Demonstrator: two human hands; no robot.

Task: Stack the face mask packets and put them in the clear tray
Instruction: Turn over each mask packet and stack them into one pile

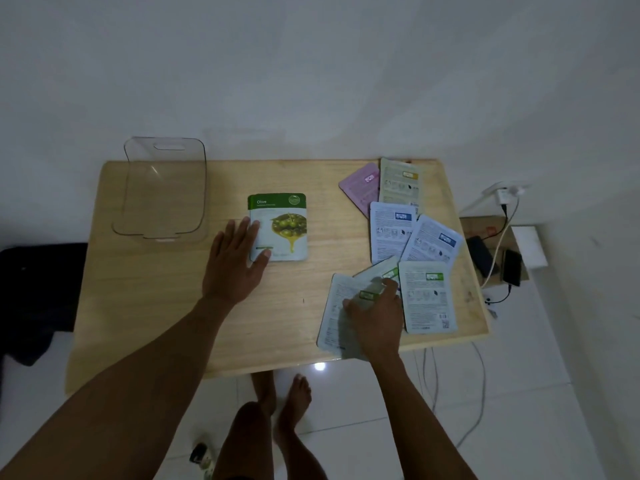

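An olive face mask packet (pixel 284 230) lies face up in the middle of the wooden table (pixel 166 299). My left hand (pixel 235 261) rests flat at its left edge, fingers spread, thumb on its lower corner. Several packets lie face down on the right: a pink one (pixel 360 187), a beige one (pixel 401 180), two blue ones (pixel 389 230) and green-labelled ones (pixel 427 296). My right hand (pixel 377 313) presses on two overlapping green-labelled packets (pixel 332 317) near the front edge, fingers curled over them. The clear tray (pixel 162 192) stands empty at the back left.
The table's back edge meets a white wall. To the right, a cardboard box (pixel 485 230) holds a phone and a power bank, with cables running to a wall plug (pixel 502 195). A dark bag (pixel 34 289) sits left. My feet stand below the front edge.
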